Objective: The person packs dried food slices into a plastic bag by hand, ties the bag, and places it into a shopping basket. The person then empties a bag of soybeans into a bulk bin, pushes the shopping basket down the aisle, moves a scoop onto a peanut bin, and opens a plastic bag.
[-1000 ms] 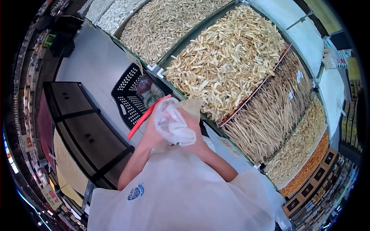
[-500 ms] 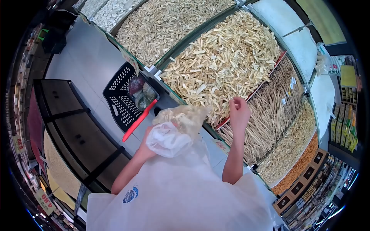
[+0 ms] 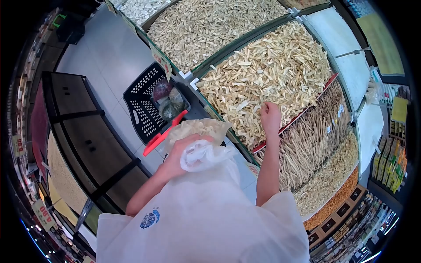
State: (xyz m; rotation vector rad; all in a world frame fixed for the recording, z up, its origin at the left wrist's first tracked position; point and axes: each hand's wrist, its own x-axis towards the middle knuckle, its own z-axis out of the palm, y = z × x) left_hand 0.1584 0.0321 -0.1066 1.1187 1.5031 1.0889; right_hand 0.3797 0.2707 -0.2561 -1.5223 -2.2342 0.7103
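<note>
My left hand point(image 3: 177, 153) is wrapped round a clear plastic bag point(image 3: 208, 128) in front of my chest. Pale dried slices show through the bag's far end, and its loose white top bunches up beside my fingers. Over the near part of a bin of pale dried slices point(image 3: 267, 65), my right hand point(image 3: 271, 116) is closed with its fingertips drawn together. Whether a slice is pinched in them is hidden. Dried root-like sticks point(image 3: 307, 140) lie in the bin to the right, past a red divider point(image 3: 302, 116).
A black shopping basket point(image 3: 142, 103) with a red handle point(image 3: 164, 133) stands at left, holding several bagged items. More bins of dried goods point(image 3: 215, 33) stretch beyond. A dark wooden-panelled counter point(image 3: 94, 140) borders the aisle on the left.
My right hand has moved left and slightly up over the slices. My left hand has turned further over the bag, and the bag's filled end has shifted a little left. The view has shifted slightly.
</note>
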